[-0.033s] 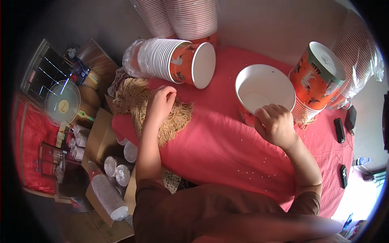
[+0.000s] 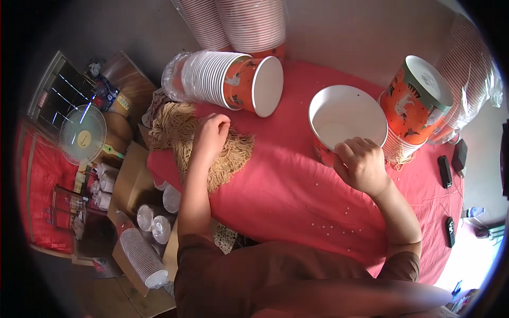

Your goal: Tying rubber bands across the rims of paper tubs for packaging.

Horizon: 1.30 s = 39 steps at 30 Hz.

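Note:
A pile of tan string-like strands [image 2: 231, 159] lies on the red cloth at the left. My left hand [image 2: 212, 135] rests over it with curled, closed fingers; whether strands are in them cannot be seen. To the right, a white-lined paper bucket [image 2: 339, 114] stands with its mouth up, tilted slightly toward me. My right hand [image 2: 360, 164] is closed at its near rim, fingers curled over the edge and thumb on the outer side. Beside it, an orange-and-green paper bucket [image 2: 405, 106] stands upside down on a stack of others, with a few strands hanging near its base.
A sleeve of nested paper buckets [image 2: 212, 78] lies on its side behind the strands. Taller stacks [image 2: 252, 26] stand at the back. Small white bits dot the red cloth [image 2: 281, 196]. Dark box-shaped devices [image 2: 444, 171] lie at the right. A carton [image 2: 132, 183] of cups stands at the lower left.

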### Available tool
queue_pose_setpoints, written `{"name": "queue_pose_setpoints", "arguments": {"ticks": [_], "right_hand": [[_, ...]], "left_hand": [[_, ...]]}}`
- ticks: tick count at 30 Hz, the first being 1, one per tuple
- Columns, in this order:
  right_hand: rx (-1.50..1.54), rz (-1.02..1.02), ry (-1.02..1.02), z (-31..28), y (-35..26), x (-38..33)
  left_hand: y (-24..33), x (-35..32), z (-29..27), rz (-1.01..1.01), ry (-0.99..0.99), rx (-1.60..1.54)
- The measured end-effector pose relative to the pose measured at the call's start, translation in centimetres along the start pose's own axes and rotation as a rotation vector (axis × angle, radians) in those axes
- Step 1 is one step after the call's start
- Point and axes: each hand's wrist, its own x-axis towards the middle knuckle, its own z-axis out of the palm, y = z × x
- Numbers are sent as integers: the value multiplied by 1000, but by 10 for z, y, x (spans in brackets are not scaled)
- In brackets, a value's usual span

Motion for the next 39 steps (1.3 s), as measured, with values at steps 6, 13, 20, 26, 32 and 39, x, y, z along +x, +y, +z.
{"name": "queue_pose_setpoints", "arguments": {"ticks": [6, 13, 20, 26, 32, 39], "right_hand": [[21, 0, -5, -3, -3, -2], [9, 4, 5, 0, -3, -2], [-3, -9, 21, 4, -3, 7], [-40, -1, 39, 8, -6, 4], [-39, -39, 60, 5, -8, -5], [-4, -67, 38, 2, -8, -12]], "left_hand": [[-16, 22, 31, -110, -134, 293], [-19, 31, 53, -257, -254, 380], [-35, 16, 74, -107, 23, 271], [-40, 14, 77, -55, 37, 257], [-18, 13, 70, 35, 100, 180], [49, 6, 61, 194, 48, -66]]}}
